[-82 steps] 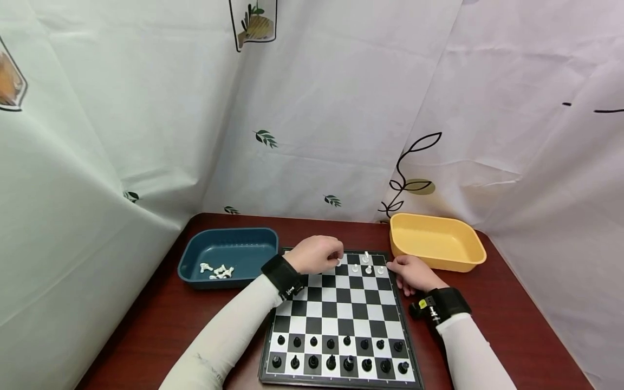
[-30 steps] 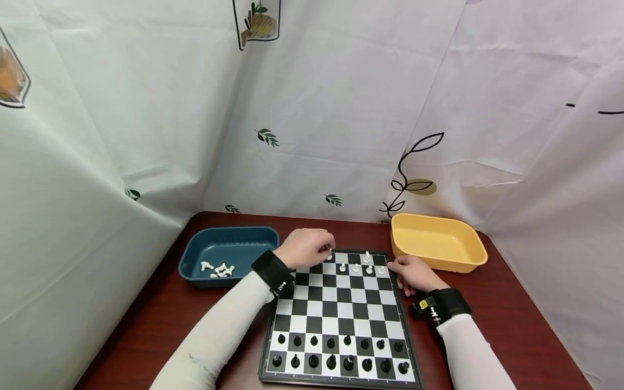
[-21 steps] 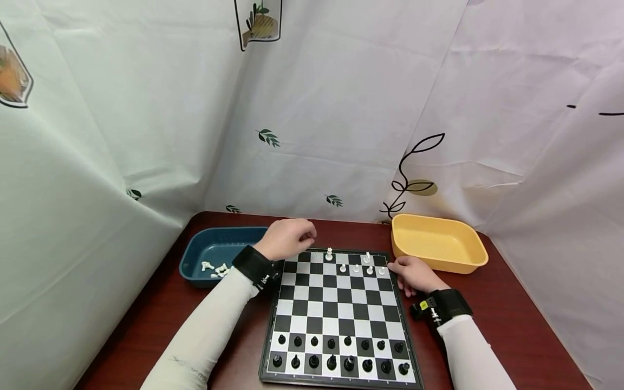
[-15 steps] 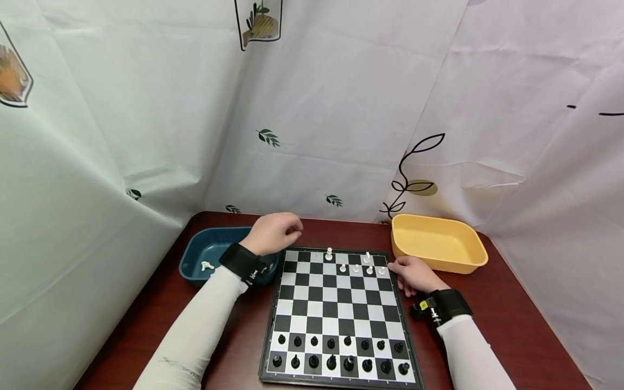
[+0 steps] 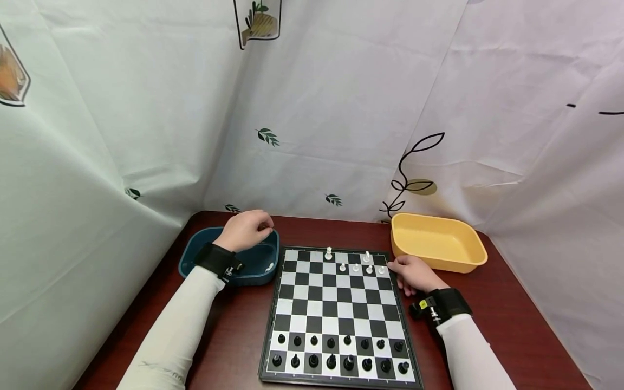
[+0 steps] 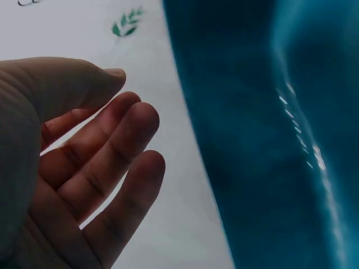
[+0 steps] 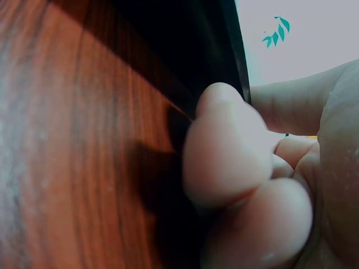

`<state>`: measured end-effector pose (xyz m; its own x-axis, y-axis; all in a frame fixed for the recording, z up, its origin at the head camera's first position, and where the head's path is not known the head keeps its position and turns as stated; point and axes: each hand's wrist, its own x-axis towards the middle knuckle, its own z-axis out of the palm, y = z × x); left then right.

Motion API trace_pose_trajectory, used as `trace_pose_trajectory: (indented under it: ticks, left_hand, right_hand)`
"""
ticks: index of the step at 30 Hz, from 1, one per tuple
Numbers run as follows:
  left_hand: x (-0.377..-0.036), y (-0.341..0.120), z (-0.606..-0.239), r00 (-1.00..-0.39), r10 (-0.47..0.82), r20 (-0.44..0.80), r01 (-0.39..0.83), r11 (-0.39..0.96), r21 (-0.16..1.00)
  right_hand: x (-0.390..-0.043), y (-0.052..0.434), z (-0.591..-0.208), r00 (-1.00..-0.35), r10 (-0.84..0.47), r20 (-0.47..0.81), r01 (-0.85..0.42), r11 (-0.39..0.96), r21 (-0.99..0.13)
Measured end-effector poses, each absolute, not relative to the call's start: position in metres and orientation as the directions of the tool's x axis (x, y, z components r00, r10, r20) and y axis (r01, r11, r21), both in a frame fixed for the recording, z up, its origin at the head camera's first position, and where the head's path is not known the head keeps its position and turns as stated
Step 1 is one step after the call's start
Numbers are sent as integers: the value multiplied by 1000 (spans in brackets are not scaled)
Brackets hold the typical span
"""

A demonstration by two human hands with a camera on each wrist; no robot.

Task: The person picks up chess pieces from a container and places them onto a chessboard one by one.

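The left hand (image 5: 245,229) hangs open and empty over the blue tray (image 5: 263,264). The right hand (image 5: 413,273), fingers curled and empty, rests against the chessboard (image 5: 341,309).

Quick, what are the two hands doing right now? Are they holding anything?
Left hand: open above the blue tray, fingers relaxed, holding nothing.
Right hand: fingers curled against the chessboard edge; whether it grips, cannot be told.

Blue tray (image 5: 265,240) (white pieces (image 5: 268,266) inside) sits left of chessboard (image 5: 338,303).

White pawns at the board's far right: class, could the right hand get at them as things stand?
Probably yes. The right hand rests at the board's edge beside the white pawns, with nothing between them.
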<state>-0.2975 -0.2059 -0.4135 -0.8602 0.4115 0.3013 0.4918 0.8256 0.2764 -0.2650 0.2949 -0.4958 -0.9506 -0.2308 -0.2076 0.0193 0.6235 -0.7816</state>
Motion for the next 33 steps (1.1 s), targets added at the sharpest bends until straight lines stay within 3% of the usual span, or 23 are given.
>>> trace_pose_trajectory:
  ticks: [19, 33]
  left_hand:
    - [-287, -260, -438, -904, 367, 219, 414, 881, 229]
    - [-275, -272, -446, -928, 372, -27, 351, 894, 278]
  right_hand:
    - [-265, 294, -495, -948, -233, -217, 28, 617, -786]
    - [-265, 296, -496, -949, -238, -208, 18, 618, -786]
